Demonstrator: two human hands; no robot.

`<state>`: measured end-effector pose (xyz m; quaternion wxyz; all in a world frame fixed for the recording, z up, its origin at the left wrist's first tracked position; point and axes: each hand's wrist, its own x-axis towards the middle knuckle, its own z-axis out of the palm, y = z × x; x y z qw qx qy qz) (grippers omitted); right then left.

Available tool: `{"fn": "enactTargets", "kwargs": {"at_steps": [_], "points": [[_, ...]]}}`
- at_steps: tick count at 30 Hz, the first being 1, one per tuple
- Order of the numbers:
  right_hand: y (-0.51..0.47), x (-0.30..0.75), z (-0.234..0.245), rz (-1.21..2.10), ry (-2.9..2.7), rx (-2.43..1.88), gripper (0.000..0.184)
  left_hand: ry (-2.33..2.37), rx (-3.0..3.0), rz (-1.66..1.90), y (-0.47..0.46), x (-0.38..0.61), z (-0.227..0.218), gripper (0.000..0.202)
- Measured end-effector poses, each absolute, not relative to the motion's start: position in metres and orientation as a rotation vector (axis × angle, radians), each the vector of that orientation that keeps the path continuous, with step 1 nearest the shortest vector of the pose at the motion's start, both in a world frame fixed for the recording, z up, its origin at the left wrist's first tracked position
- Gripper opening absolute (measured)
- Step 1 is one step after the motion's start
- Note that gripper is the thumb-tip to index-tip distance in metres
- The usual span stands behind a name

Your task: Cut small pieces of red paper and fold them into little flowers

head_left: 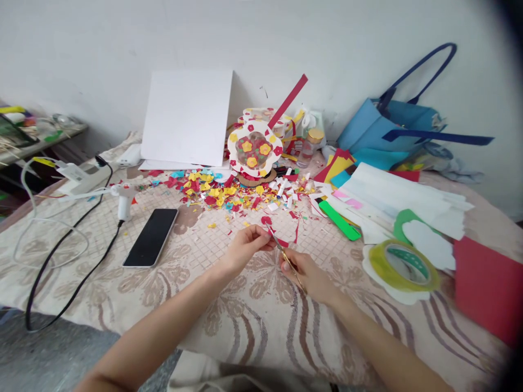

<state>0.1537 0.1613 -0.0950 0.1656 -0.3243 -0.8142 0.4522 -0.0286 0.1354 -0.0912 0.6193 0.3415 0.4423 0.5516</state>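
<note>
My left hand (250, 244) is closed in a pinch at the middle of the table, on a small piece of red paper that its fingers mostly cover. Close on its right, my right hand (305, 273) grips a thin pair of scissors (285, 255) with gold-coloured handles. The blades point up and left, their tips by the left fingertips. Just beyond the tips lies a small red paper cutout (266, 220). A red paper offcut (296, 233) rests on the patterned tablecloth (229, 332) beside the blades.
Coloured paper scraps (220, 191) spread before a flower-decorated round craft piece (255, 149). On the left are a phone (151, 238), a white glue gun (124, 200) and cables. To the right lie a green utility knife (339, 219), tape roll (402, 265), red paper (488, 286) and blue bag (368, 128).
</note>
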Motion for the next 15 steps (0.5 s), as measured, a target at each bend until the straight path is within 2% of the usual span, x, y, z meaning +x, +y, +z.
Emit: {"fn": "enactTargets", "kwargs": {"at_steps": [15], "points": [[0.1592,0.1501,-0.0978,1.301,-2.291,-0.972,0.043,1.020,0.730,1.319,0.1327,-0.0211,-0.0989,0.027]]}}
